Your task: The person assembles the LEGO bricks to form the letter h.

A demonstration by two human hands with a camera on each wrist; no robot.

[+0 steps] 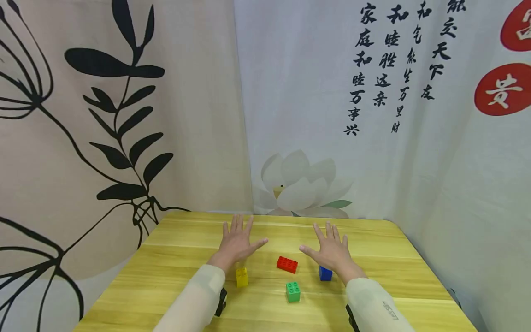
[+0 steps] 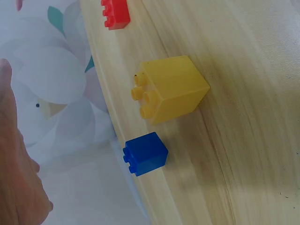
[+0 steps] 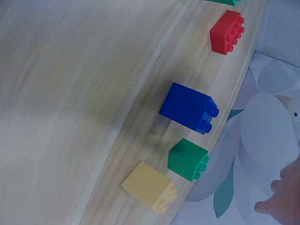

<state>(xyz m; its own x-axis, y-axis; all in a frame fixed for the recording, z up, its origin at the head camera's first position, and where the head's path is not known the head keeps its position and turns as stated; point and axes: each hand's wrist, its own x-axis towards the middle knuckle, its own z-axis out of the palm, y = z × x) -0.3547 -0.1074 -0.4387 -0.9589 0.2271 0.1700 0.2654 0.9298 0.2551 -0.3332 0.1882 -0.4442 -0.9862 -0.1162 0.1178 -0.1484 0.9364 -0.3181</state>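
My left hand (image 1: 237,242), fingers spread and straight, reaches over the left half of the table. Just below its wrist in the head view is a yellow toy brick (image 1: 242,277); in the left wrist view this brick (image 2: 173,89) appears large, studs toward the left. On the other side, my right hand (image 1: 331,252) is likewise spread, holding nothing. A blue brick (image 1: 325,273) sits beside its wrist, partly covered by it. Between the hands lies a red brick (image 1: 287,264), lower and longer than the others. Nearer the body stands a green brick (image 1: 292,292), studs up.
The wooden table (image 1: 174,276) ends at a cloth backdrop (image 1: 290,115) printed with plants and writing. More cloth hangs along the right side (image 1: 477,193). Dark straps (image 1: 221,302) circle the wrists. In the right wrist view, a pale yellow brick (image 3: 149,186) lies beside a green one (image 3: 188,159).
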